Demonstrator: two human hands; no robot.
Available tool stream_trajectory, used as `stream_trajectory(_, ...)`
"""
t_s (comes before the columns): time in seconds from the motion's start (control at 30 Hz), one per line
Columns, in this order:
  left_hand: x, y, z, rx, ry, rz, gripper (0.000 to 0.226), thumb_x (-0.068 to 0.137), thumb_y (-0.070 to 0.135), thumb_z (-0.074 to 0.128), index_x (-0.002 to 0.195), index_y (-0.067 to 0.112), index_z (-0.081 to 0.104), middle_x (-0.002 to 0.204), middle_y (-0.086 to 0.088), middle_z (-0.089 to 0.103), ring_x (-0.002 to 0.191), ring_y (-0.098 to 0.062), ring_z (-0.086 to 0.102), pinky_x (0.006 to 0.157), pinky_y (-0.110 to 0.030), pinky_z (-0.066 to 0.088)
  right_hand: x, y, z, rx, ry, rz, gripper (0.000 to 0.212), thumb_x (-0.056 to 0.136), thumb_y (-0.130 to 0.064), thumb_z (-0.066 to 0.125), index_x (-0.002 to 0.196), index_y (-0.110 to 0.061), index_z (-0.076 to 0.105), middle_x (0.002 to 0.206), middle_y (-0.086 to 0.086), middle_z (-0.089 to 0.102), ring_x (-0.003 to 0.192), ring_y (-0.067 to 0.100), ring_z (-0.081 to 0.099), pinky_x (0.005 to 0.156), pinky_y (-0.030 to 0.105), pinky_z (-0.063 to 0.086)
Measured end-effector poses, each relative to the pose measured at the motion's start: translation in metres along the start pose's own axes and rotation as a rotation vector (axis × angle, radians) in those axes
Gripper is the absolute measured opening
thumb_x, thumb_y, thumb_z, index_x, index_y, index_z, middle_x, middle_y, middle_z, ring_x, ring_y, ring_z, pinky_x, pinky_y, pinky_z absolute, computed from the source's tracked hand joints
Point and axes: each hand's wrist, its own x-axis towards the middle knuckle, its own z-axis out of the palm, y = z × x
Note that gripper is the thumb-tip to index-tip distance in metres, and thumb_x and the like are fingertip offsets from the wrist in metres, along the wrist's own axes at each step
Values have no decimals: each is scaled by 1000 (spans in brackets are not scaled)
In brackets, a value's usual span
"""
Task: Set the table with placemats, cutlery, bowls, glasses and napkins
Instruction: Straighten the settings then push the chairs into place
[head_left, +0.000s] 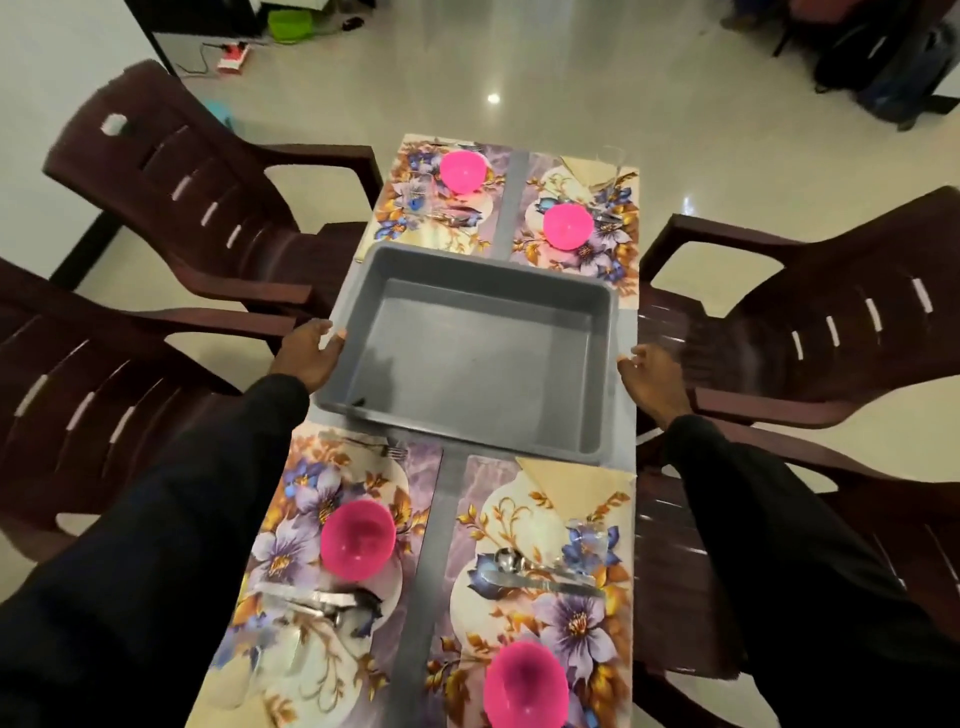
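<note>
One empty tray (470, 258): left hand (310, 354) fingers clamped on 9 o'clock rim, right hand (652, 375) fingers apart beside 3 o'clock; lopsided lift could tip it onto bowls (357, 540).

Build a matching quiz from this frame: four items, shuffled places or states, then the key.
Items
1. grey tray
2. left hand
3. right hand
4. beige napkin

Places or states
A. folded, on the far corner of the near-right placemat
B. holds the tray's left rim
C. empty, in the middle of the table
D. beside the tray's right edge, fingers loose, holding nothing

Pairs: 1-C, 2-B, 3-D, 4-A
</note>
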Motion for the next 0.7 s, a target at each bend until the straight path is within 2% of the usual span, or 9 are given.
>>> stream_trajectory(0.03,13,-4,6,-51,-16,-37,52,103,42,54,127,-4,59,131,-23,63,120,-40,58,101,-46,44,11,4,5,21,-4,42,20,95,-32,59,103,-15,66,102,7,63,101,26,58,79,27,39)
stream_trajectory(0.07,27,-10,11,-102,-38,-84,56,103,43,55,132,-4,56,134,-23,62,124,-40,57,103,-46,43,21,8,9,51,-2,71,14,88,-37,58,81,-26,58,86,1,55,90,22,53,74,28,38)
stream_trajectory(0.13,57,-26,23,-195,-80,-162,64,97,51,58,129,-4,56,127,-25,63,118,-41,60,101,-48,46,45,24,23,115,-5,120,24,76,-42,54,63,-27,40,72,0,42,78,19,45,72,32,38)
stream_trajectory(0.2,77,-33,30,-308,-100,-205,73,83,60,59,105,-9,60,97,-22,64,91,-32,63,82,-43,48,58,30,36,226,-24,133,23,78,-30,55,64,-15,45,70,8,36,70,22,41,66,38,37)
stream_trajectory(0.23,78,-29,30,-362,-107,-228,67,81,57,61,97,-8,62,88,-17,61,84,-27,58,75,-38,45,59,28,40,263,-32,140,21,81,-23,56,66,-12,46,71,9,35,69,23,39,64,38,35)
stream_trajectory(0.33,74,-2,21,-510,-96,-293,22,97,29,62,95,9,71,87,-7,64,76,-20,58,64,-27,45,66,21,45,299,2,138,19,79,-15,56,65,-8,44,70,8,31,63,21,31,56,34,25)
stream_trajectory(0.43,84,7,19,-600,-83,-353,31,98,35,61,110,8,69,96,-5,67,80,-19,62,74,-29,48,72,16,46,294,40,152,16,76,-6,58,65,-5,47,67,10,30,58,17,30,51,29,21)
stream_trajectory(0.53,80,13,8,-639,-117,-398,34,100,39,59,115,9,67,102,-3,68,89,-20,63,77,-32,49,73,13,42,273,59,192,13,69,-12,61,67,-2,52,66,9,36,62,19,36,51,32,26)
stream_trajectory(0.7,54,22,-22,-705,-104,-367,30,99,38,60,109,11,68,95,-2,67,89,-20,62,80,-34,49,53,-29,18,255,110,99,6,77,-2,59,71,1,59,68,12,40,55,13,39,45,24,27)
